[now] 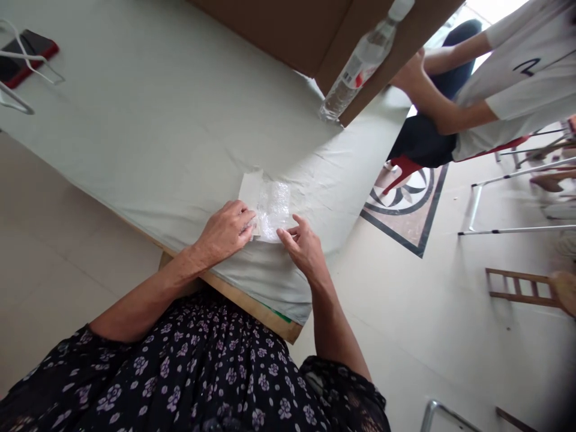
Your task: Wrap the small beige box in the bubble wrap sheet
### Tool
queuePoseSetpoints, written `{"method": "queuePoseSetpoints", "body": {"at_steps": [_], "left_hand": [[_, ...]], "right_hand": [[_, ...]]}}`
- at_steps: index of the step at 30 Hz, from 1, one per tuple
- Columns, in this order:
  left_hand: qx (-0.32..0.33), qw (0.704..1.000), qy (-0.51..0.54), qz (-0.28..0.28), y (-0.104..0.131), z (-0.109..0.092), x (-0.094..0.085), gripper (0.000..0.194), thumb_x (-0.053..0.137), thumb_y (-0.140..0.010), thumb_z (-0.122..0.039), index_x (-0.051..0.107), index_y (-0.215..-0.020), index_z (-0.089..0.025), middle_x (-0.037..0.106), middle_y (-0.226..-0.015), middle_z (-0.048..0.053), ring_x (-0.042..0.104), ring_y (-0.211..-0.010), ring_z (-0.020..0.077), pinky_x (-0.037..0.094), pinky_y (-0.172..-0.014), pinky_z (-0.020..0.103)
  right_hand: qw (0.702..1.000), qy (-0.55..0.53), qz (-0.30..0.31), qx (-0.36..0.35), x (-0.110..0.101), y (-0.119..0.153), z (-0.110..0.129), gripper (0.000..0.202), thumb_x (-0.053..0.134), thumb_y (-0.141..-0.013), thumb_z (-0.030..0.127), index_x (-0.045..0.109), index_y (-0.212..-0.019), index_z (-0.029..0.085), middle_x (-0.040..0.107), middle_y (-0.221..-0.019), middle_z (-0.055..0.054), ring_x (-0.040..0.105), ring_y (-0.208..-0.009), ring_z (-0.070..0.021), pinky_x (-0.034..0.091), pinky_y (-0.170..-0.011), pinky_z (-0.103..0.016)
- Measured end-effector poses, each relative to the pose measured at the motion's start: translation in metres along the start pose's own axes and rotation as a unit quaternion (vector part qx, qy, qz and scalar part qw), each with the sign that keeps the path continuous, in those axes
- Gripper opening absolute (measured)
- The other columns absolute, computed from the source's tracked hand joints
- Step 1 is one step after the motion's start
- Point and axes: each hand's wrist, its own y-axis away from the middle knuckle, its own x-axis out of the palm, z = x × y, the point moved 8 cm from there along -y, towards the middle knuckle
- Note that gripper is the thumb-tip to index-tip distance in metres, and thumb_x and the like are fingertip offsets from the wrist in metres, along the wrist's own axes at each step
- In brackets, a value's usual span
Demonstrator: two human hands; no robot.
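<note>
A small clear piece of bubble wrap (pixel 275 201) lies on the cloth-covered table near its front corner. Along its left side is a flat white card (pixel 249 187), partly under or against the wrap; which one I cannot tell. My left hand (pixel 228 227) has its fingers curled together on the lower left edge of the card, with the fingertips partly hidden. On the other side, my right hand (pixel 303 245) rests at the wrap's lower right edge, its thumb and forefinger apart and the thumb tip touching or almost touching the wrap.
A large brown cardboard box (pixel 288 30) stands at the table's far side, with a clear plastic bottle (pixel 355 69) beside it. White hangers (pixel 31 57) and a red-edged dark phone-like object (pixel 24 66) lie far left. A seated person (pixel 472 90) is at the right.
</note>
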Motion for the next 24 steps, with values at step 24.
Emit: {"method": "queuePoseSetpoints", "body": {"at_steps": [24], "left_hand": [[-0.047, 0.999, 0.012, 0.005, 0.0, 0.004, 0.002, 0.015, 0.062, -0.094, -0.019, 0.073, -0.104, -0.018, 0.063, -0.109, 0.009, 0.064, -0.09, 0.0192, 0.055, -0.079, 0.029]], "right_hand": [[0.996, 0.029, -0.08, 0.037, -0.007, -0.024, 0.003, 0.055, 0.062, -0.086, 0.047, 0.06, -0.131, 0.015, 0.074, -0.12, -0.014, 0.069, -0.085, -0.0227, 0.051, -0.089, -0.041]]}}
